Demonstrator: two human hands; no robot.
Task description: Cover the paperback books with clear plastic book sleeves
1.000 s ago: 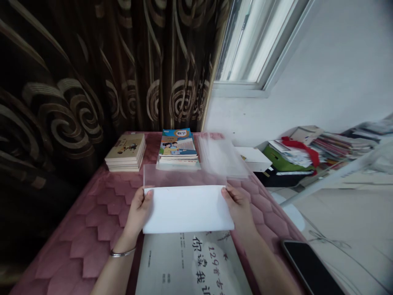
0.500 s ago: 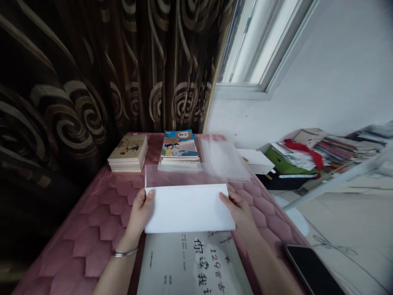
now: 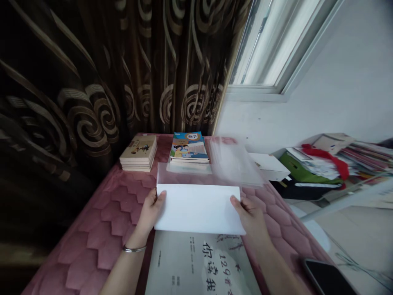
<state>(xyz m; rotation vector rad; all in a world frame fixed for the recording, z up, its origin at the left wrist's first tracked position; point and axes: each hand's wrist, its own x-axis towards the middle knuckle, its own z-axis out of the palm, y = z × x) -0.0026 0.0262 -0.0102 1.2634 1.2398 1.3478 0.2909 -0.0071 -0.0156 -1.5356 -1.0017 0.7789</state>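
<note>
Both hands grip a white sheet [image 3: 199, 209] by its two sides, level above the near part of the table. My left hand [image 3: 152, 208] pinches its left edge, thumb on top. At the right edge my right hand [image 3: 249, 209] does the same. Clear plastic film [image 3: 199, 177] extends past the sheet's far edge; whether the two are joined I cannot tell. Below lies a grey-white book cover [image 3: 181, 262] with dark handwritten-style Chinese characters, its far part hidden by the white sheet.
Pink quilted cloth [image 3: 101, 229] covers the table. Farther back are a stack of tan books [image 3: 138, 151], blue-covered textbooks [image 3: 189, 146] and clear plastic covers [image 3: 235, 162]. A white box [image 3: 270, 164] stands beyond the right edge. A phone [image 3: 328, 276] lies at front right.
The whole scene has shifted right in view as the camera turned slightly left. Both hands keep the same hold on the white sheet.
</note>
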